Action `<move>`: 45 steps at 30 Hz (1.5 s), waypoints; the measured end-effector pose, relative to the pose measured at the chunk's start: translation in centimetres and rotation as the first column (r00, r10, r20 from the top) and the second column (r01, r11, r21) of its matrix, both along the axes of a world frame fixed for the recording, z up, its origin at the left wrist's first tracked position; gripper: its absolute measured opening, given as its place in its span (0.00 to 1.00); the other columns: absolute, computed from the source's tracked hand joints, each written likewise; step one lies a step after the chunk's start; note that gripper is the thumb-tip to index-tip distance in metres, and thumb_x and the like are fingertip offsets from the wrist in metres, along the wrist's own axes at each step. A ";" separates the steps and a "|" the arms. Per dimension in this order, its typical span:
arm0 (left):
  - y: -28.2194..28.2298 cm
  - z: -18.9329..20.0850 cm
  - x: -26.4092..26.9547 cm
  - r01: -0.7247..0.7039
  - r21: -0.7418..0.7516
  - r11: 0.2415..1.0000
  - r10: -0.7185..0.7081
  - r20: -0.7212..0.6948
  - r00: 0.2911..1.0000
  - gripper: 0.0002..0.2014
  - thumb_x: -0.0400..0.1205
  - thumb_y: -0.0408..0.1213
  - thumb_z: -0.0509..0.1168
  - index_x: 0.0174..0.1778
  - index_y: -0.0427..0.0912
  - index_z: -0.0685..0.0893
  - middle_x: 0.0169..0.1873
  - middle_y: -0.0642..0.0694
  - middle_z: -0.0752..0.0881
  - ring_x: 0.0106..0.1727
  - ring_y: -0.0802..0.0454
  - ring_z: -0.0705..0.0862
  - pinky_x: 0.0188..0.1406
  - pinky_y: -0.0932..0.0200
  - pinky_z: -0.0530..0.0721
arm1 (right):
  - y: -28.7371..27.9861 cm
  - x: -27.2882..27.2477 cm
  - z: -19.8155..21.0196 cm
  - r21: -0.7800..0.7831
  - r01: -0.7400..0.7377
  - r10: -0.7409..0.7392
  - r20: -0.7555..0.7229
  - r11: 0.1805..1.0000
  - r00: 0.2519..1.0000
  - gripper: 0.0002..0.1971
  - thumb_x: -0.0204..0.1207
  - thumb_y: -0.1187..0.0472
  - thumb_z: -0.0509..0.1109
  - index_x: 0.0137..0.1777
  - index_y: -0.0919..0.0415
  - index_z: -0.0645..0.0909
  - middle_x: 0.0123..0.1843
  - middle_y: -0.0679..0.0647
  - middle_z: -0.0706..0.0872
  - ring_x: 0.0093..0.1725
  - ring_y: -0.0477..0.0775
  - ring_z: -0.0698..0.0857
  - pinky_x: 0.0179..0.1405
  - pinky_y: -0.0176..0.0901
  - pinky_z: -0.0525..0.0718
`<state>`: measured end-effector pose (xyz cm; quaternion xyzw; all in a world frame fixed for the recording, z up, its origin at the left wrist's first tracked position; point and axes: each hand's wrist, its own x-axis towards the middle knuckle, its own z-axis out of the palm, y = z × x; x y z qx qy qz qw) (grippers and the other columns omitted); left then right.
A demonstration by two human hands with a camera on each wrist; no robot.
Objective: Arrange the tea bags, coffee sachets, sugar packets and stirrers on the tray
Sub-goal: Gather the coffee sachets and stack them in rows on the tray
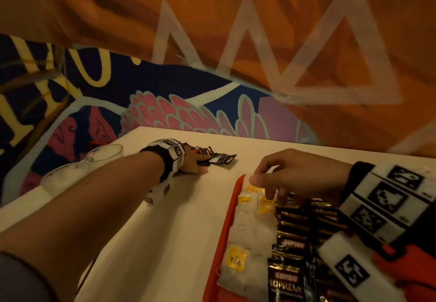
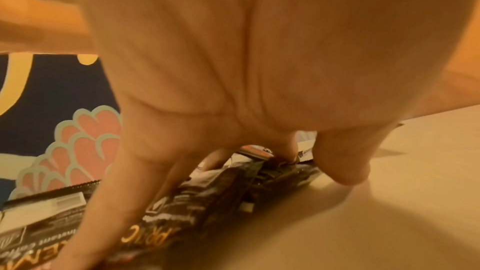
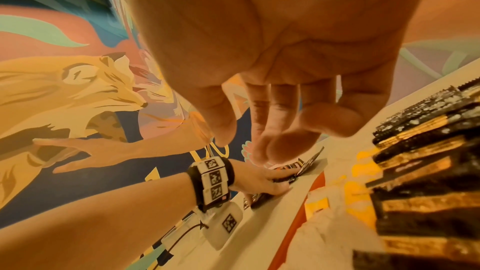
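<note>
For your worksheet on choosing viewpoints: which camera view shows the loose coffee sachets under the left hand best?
The left wrist view: the loose coffee sachets fill its lower half, print partly legible, with the left hand fingers spread on them. The head view shows them small and far on the table. The right wrist view shows only a dark sliver past the left hand.

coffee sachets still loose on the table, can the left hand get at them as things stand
Probably yes: the left hand already rests on the loose coffee sachets, fingers spread over them, and nothing lies between.
</note>
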<state>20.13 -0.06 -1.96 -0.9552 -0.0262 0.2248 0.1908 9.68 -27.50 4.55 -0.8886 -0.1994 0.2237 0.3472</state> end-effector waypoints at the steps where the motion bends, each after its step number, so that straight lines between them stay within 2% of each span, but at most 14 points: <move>1: 0.2 -0.1 -1.3 -0.002 -0.019 1.000 0.002 0.001 1.000 0.34 0.86 0.69 0.45 0.87 0.66 0.43 0.88 0.40 0.55 0.84 0.35 0.64 0.81 0.43 0.59 | 0.4 -0.4 0.1 -0.013 -0.013 0.013 0.006 1.000 1.000 0.14 0.78 0.43 0.71 0.54 0.52 0.85 0.40 0.48 0.90 0.35 0.46 0.87 0.34 0.38 0.80; 7: 0.2 -0.6 -10.0 0.006 -0.128 0.992 -0.007 -0.005 1.000 0.33 0.86 0.68 0.49 0.86 0.70 0.44 0.87 0.41 0.58 0.83 0.37 0.66 0.83 0.44 0.62 | 3.6 -3.7 0.3 -0.084 -0.066 0.067 0.020 0.994 0.998 0.13 0.80 0.46 0.71 0.54 0.55 0.84 0.42 0.51 0.89 0.38 0.49 0.87 0.29 0.38 0.80; 11: -0.4 -0.9 -15.5 0.030 -0.203 0.979 -0.033 -0.007 0.999 0.31 0.86 0.66 0.50 0.85 0.72 0.46 0.87 0.41 0.59 0.81 0.38 0.69 0.80 0.44 0.67 | 6.0 -5.7 0.4 -0.169 -0.063 0.077 0.073 0.984 0.994 0.13 0.81 0.50 0.70 0.56 0.59 0.84 0.45 0.53 0.90 0.45 0.53 0.90 0.38 0.42 0.84; 15: -1.1 -1.4 -20.1 0.049 -0.260 0.964 -0.046 0.019 0.999 0.31 0.86 0.65 0.52 0.84 0.75 0.46 0.86 0.40 0.59 0.79 0.38 0.70 0.78 0.42 0.71 | 8.5 -7.5 -0.8 -0.480 -0.036 0.228 0.349 0.877 0.909 0.13 0.80 0.52 0.71 0.60 0.57 0.85 0.53 0.54 0.88 0.54 0.55 0.86 0.45 0.42 0.83; 18: -1.0 -1.3 -22.3 0.049 -0.309 0.950 -0.039 0.038 0.999 0.33 0.85 0.66 0.54 0.83 0.76 0.44 0.87 0.41 0.51 0.81 0.36 0.68 0.79 0.42 0.71 | 10.2 -7.9 -2.3 -0.595 -0.032 0.315 0.379 0.803 0.870 0.13 0.79 0.55 0.71 0.61 0.57 0.84 0.60 0.57 0.85 0.57 0.58 0.85 0.46 0.43 0.81; 20: -0.8 -1.0 -23.4 0.052 -0.348 0.936 -0.036 0.053 0.998 0.35 0.85 0.65 0.55 0.83 0.75 0.41 0.88 0.40 0.46 0.81 0.35 0.69 0.79 0.41 0.71 | 11.1 -8.0 -2.9 -0.617 -0.044 0.342 0.374 0.785 0.862 0.14 0.78 0.54 0.72 0.62 0.56 0.83 0.58 0.56 0.86 0.55 0.58 0.85 0.41 0.41 0.79; 23: -0.5 -0.6 -24.6 0.055 -0.352 0.934 -0.026 0.085 0.996 0.36 0.87 0.62 0.54 0.83 0.75 0.37 0.88 0.37 0.42 0.77 0.33 0.74 0.76 0.41 0.75 | 11.9 -8.0 -3.6 -0.622 -0.030 0.352 0.403 0.783 0.845 0.14 0.77 0.55 0.73 0.61 0.57 0.82 0.50 0.55 0.82 0.45 0.56 0.82 0.28 0.38 0.74; 27: 0.2 -0.4 -25.7 0.025 -0.347 0.938 0.015 0.113 0.993 0.36 0.86 0.64 0.53 0.83 0.74 0.36 0.87 0.35 0.49 0.78 0.31 0.72 0.77 0.42 0.73 | 12.5 -7.6 -4.6 -0.676 -0.044 0.384 0.362 0.736 0.850 0.19 0.70 0.53 0.79 0.59 0.56 0.82 0.46 0.53 0.82 0.43 0.55 0.82 0.33 0.39 0.77; 30: 1.6 -0.5 -25.4 -0.073 -0.415 0.907 0.169 0.200 0.965 0.38 0.83 0.70 0.53 0.86 0.69 0.41 0.87 0.36 0.51 0.82 0.30 0.65 0.80 0.39 0.68 | 12.6 -7.4 -5.3 -0.671 -0.044 0.399 0.385 0.740 0.832 0.16 0.73 0.52 0.77 0.58 0.57 0.83 0.47 0.55 0.84 0.42 0.56 0.82 0.35 0.40 0.77; 34: 3.4 -0.5 -23.9 -0.191 -0.487 0.852 0.332 0.221 0.917 0.39 0.83 0.69 0.53 0.87 0.55 0.55 0.80 0.39 0.72 0.75 0.38 0.76 0.73 0.46 0.76 | 12.8 -7.3 -5.8 -0.647 -0.012 0.392 0.447 0.762 0.804 0.16 0.77 0.47 0.73 0.55 0.58 0.85 0.40 0.53 0.82 0.33 0.53 0.80 0.28 0.37 0.73; 37: 3.4 -0.6 -23.2 -0.175 -0.494 0.851 0.312 0.211 0.926 0.36 0.83 0.62 0.64 0.84 0.52 0.63 0.74 0.44 0.79 0.70 0.43 0.79 0.70 0.51 0.78 | 13.5 -7.3 -6.1 -0.639 -0.009 0.379 0.445 0.769 0.812 0.18 0.76 0.43 0.73 0.54 0.57 0.84 0.35 0.50 0.77 0.31 0.51 0.77 0.28 0.38 0.72; 40: 2.8 -0.7 -22.7 -0.116 -0.477 0.871 0.257 0.242 0.936 0.41 0.81 0.57 0.70 0.87 0.51 0.59 0.79 0.42 0.74 0.76 0.42 0.75 0.74 0.50 0.74 | 14.4 -7.3 -6.5 -0.619 -0.028 0.377 0.441 0.785 0.814 0.15 0.76 0.49 0.74 0.57 0.57 0.84 0.35 0.50 0.78 0.31 0.50 0.79 0.27 0.38 0.73; 42: 2.3 -0.5 -22.5 -0.081 -0.455 0.887 0.213 0.246 0.946 0.41 0.82 0.55 0.70 0.87 0.51 0.59 0.80 0.41 0.72 0.77 0.41 0.73 0.74 0.49 0.74 | 14.8 -7.5 -6.4 -0.608 -0.039 0.375 0.437 0.793 0.818 0.16 0.75 0.52 0.75 0.59 0.57 0.81 0.41 0.52 0.82 0.36 0.52 0.82 0.29 0.39 0.75; 45: 1.9 -0.5 -22.3 -0.015 -0.448 0.894 0.140 0.249 0.958 0.28 0.81 0.51 0.72 0.78 0.51 0.77 0.67 0.42 0.81 0.65 0.43 0.81 0.55 0.54 0.78 | 15.4 -7.4 -6.6 -0.603 -0.057 0.367 0.406 0.796 0.837 0.20 0.74 0.53 0.77 0.63 0.57 0.77 0.54 0.56 0.85 0.50 0.58 0.86 0.40 0.43 0.80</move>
